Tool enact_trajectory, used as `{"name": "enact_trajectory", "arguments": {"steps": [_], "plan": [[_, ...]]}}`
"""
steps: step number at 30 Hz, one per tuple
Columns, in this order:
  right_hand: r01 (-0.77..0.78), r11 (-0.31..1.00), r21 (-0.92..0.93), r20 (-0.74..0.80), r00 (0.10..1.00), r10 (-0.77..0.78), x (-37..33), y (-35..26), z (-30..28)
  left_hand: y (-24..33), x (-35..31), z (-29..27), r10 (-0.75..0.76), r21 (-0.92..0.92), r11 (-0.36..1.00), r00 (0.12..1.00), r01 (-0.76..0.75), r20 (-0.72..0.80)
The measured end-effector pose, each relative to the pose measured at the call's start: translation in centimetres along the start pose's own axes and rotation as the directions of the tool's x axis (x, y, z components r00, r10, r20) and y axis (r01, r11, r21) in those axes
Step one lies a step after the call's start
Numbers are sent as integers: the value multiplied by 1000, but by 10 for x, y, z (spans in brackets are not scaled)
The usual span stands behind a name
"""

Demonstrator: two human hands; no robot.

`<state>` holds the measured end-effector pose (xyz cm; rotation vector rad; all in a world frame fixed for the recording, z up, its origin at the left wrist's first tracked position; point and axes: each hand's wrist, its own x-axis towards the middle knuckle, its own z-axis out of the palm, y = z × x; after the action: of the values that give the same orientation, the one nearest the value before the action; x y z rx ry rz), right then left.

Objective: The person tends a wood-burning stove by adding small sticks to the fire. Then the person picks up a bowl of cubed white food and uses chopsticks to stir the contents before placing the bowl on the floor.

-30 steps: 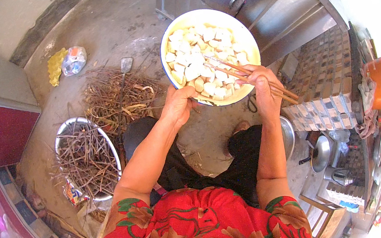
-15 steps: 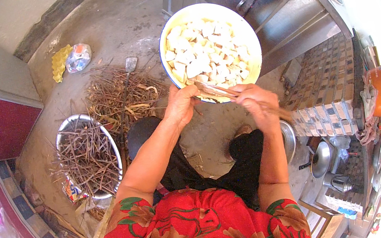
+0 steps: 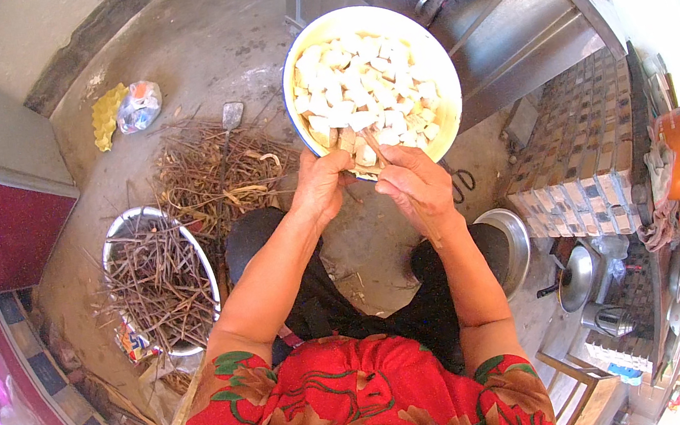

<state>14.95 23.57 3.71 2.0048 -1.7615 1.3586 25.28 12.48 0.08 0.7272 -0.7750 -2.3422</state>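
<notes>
A wide pale-yellow bowl [image 3: 452, 106] with a blue rim, filled with white chunks of food [image 3: 367, 75], is in front of me. My left hand [image 3: 323, 184] is closed at its near left rim. By those fingertips a stubby brown piece [image 3: 334, 138] points into the bowl; its kind is unclear. My right hand [image 3: 418, 187] pinches a slim brown stick-like thing [image 3: 375, 146] at the near rim, its tip over the chunks. The fingers under the rim are hidden.
On the left, a white-rimmed basin [image 3: 212, 277] holds broken twigs [image 3: 157, 281]. More twigs with a shovel [image 3: 232, 116] lie on the floor. A metal basin [image 3: 516, 242] is beside my right knee, near a tiled brick stove [image 3: 572, 158]. Black loops [image 3: 462, 184] show past my right hand.
My right hand has moved left along the near rim, closer to my left hand. The long brown thing that stretched past it no longer shows there. The bowl has shifted slightly left.
</notes>
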Motion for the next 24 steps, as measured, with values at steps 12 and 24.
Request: {"name": "enact_trajectory", "arguments": {"steps": [12,24], "plan": [[-90,992,-90,-78,993,83,2,29,-7,-7,0,1,-75,26,997,996,74,44],[-337,846,413,-317,818,480,-4,36,-45,-13,6,-1,-9,-18,1000,999,10,46]]}}
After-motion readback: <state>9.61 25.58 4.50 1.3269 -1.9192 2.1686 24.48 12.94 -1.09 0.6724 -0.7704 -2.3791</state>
